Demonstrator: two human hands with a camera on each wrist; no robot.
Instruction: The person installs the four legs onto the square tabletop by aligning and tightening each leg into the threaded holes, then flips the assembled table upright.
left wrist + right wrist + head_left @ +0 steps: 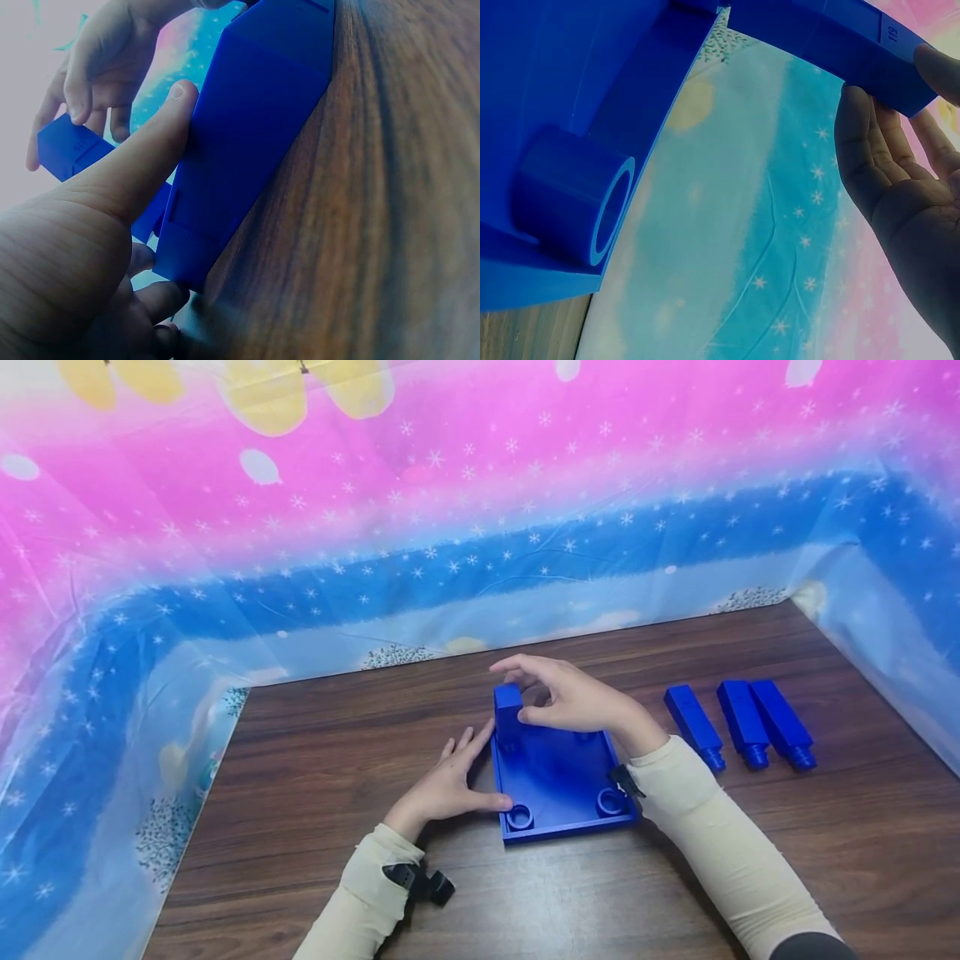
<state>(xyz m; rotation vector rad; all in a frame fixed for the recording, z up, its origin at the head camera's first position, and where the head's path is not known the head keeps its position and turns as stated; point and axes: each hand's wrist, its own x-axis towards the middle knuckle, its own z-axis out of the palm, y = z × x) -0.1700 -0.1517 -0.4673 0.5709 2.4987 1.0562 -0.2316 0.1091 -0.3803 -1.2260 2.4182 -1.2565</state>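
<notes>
A blue square tabletop (pixel 558 785) lies on the wooden table with its rimmed side up and round sockets at its corners. One blue table leg (pixel 507 714) stands upright at its far left corner; its lower end is hidden in the head view. Near the leg's top, the thumb and fingers of my right hand (pixel 573 695) pinch it from either side. My left hand (pixel 450 785) rests along the tabletop's left side, thumb at the near left socket (pixel 520 817) and fingers stretched toward the far corner. In the left wrist view, that thumb (pixel 176 112) lies straight against the rim.
Three more blue legs (pixel 693 727) with threaded ends lie on the wooden table (pixel 337 752) to the right, two of them side by side. A patterned pink and blue cloth (pixel 465 552) hangs around the back and sides. Another socket (pixel 611 802) is at the tabletop's near right corner.
</notes>
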